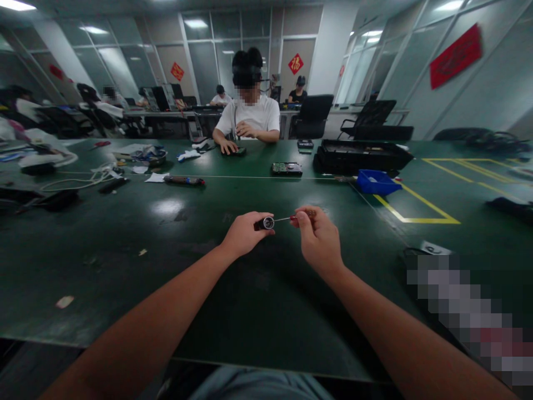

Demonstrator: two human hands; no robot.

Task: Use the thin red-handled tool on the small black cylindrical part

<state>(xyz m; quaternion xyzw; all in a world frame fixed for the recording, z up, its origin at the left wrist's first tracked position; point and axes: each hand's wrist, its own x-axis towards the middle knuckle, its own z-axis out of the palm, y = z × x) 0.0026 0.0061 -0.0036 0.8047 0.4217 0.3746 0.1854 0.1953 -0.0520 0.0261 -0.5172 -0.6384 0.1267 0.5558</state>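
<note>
My left hand (245, 234) is closed around a small black cylinder (268, 223). Its round end, ringed in bright metal, faces me; the rest is hidden by the fingers. In my right hand (320, 238), thumb and fingers pinch the red handle of a thin screwdriver (283, 219). The bare metal shaft points left, its tip at or very near the cylinder's ringed end; whether they touch I cannot tell. Both hands are held over the green tabletop (258, 311).
Across the table a co-worker (250, 114) handles a dark flat object. A hard drive (287, 168), a black case (360, 158) and a blue bin (377, 182) lie beyond my hands. An electric screwdriver (184, 180) and a white cable (85, 180) are at the left.
</note>
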